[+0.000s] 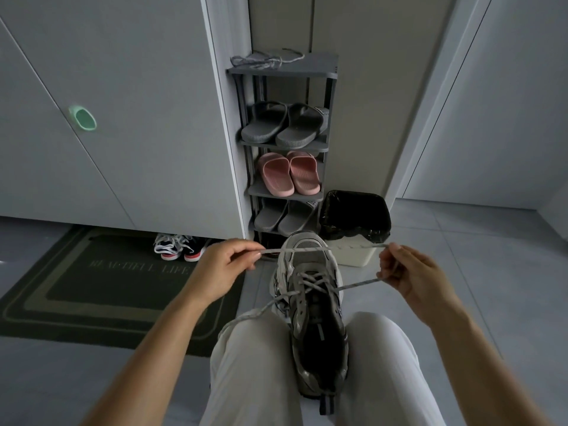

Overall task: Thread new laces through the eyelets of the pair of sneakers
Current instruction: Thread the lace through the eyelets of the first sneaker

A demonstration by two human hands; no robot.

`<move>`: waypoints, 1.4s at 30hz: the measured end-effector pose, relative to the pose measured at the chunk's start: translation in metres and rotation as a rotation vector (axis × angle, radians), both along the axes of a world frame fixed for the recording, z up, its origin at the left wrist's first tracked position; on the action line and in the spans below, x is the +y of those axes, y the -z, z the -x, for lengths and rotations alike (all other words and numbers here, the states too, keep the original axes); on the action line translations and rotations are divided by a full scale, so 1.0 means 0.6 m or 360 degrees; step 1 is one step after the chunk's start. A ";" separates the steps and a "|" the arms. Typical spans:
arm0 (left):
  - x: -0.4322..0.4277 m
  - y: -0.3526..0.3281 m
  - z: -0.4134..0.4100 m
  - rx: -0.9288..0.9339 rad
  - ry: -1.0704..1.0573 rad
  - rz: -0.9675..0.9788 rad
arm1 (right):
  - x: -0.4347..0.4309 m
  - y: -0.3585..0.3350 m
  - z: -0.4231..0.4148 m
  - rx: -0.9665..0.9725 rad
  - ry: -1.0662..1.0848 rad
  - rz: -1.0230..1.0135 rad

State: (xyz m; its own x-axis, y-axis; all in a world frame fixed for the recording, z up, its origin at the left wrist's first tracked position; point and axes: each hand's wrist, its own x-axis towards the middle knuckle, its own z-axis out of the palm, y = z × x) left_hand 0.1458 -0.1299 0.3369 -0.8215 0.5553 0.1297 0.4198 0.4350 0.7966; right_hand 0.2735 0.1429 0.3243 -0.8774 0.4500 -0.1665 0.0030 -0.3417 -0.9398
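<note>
A grey tiled floor [461,272] runs to pale cupboard doors [123,87], with a dark doormat [92,287], a slipper-filled shoe rack [282,73] and a lined bin [353,255] ahead. Both forearms reach forward, the left hand [224,269] and right hand [412,272] each pinching the speckled lace [307,249], stretched taut above the toe. The grey-and-white sneaker [316,333] sits wedged between the person's knees, toe pointing away, lace crossed through several eyelets.
</note>
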 end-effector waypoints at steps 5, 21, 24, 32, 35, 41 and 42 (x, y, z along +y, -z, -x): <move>0.030 -0.008 -0.036 -0.0001 0.0127 -0.0028 | -0.040 0.022 0.012 -0.0241 0.0316 -0.1114; 0.086 0.015 -0.089 -0.0573 -0.0011 -0.0485 | -0.115 0.013 0.017 0.0155 -0.0381 -0.1705; 0.075 0.020 -0.109 -0.0324 -0.0142 -0.0358 | -0.111 0.011 0.011 0.0097 -0.0331 -0.1746; 0.061 0.056 -0.174 -0.0238 -0.0469 -0.0366 | -0.137 0.019 -0.004 -0.0118 -0.0468 -0.1831; 0.057 0.063 -0.169 -0.0500 -0.0471 -0.0607 | -0.150 0.023 -0.004 -0.0184 -0.0408 -0.1913; 0.053 0.074 -0.165 -0.0697 -0.0479 -0.0820 | -0.155 0.026 -0.001 -0.0190 -0.0398 -0.1959; 0.053 0.074 -0.165 -0.0705 -0.0484 -0.0827 | -0.157 0.028 -0.001 -0.0175 -0.0386 -0.1973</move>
